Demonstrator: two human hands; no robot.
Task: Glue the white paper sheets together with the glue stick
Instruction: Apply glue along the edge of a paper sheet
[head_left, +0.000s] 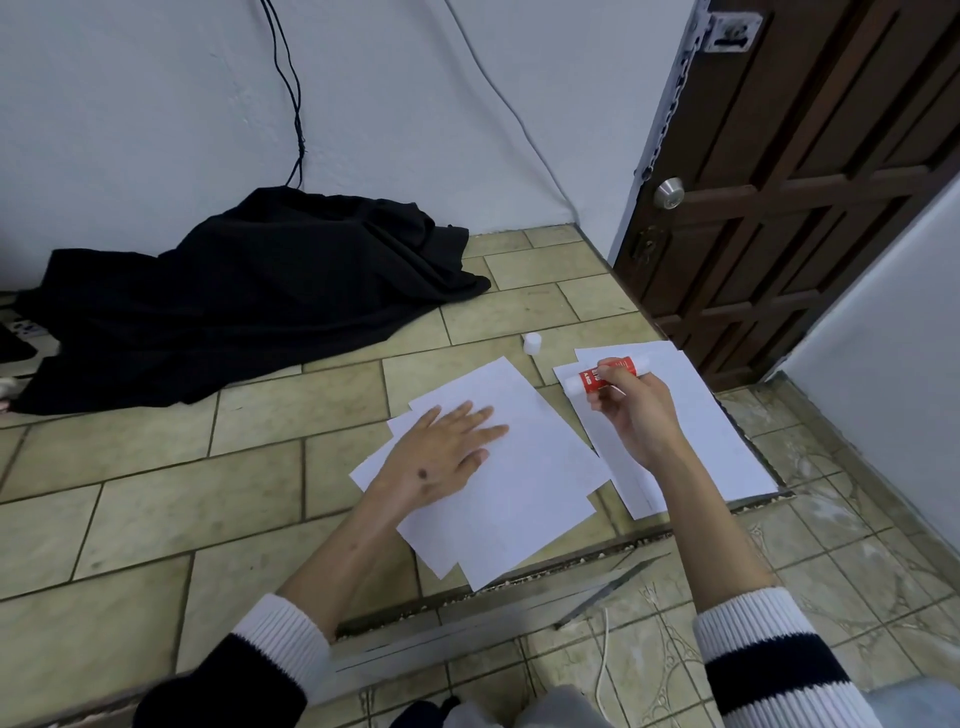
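Floor (156, 467): near stack of sheets (519, 467) under left hand (441, 452). Second stack (717, 441) just right of it, below right hand (634, 410) holding glue stick (605, 375). Cap (532, 343) behind stacks. Cloth (249, 291) far left, against wall (156, 104).

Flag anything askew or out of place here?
Small white glue stick cap stands loose on the tiled floor, apart from the red glue stick. White paper sheets under the left hand are fanned, with their edges misaligned. Nothing spilled or damaged.

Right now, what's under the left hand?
The left hand rests flat on a fanned stack of white paper sheets on the tiled floor; anything under the sheets is covered.
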